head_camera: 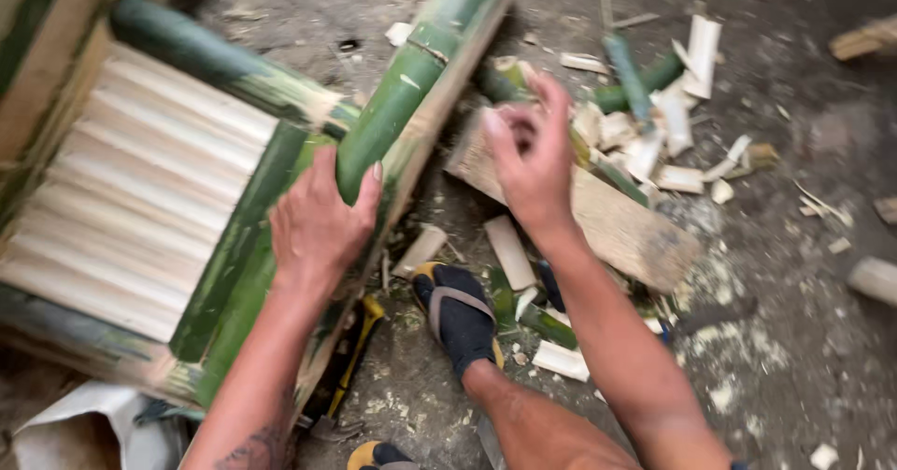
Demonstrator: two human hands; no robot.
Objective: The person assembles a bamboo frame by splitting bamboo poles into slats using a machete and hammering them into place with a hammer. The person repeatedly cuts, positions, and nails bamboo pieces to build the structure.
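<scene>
Landmark: a slatted bamboo frame (140,190), pale split strips set between green poles, lying on dirt ground (804,274) at the left of the view.
Left hand: the left hand (318,222) is clasped around a thick green bamboo pole (411,78) that runs diagonally up from the frame's right edge, thumb hooked over its top.
Right hand: the right hand (533,157) hovers just right of the frame, fingers loosely curled and blurred; it grips nothing that can be seen.
Step in hand: by the look of it, the pole is being steadied against the frame for fitting.
Next move: seating it would call for a firm hold on the pole and a free hand to guide it.
Right of the frame: a flat wooden plank (607,218), then a heap of bamboo offcuts (654,124).
Below the frame's right corner: a foot in a dark sock and sandal (458,316); a yellow-handled tool (350,363) beside it.
Packages, labels, signs: a crumpled white sack (84,428) below the frame; no labels visible.
</scene>
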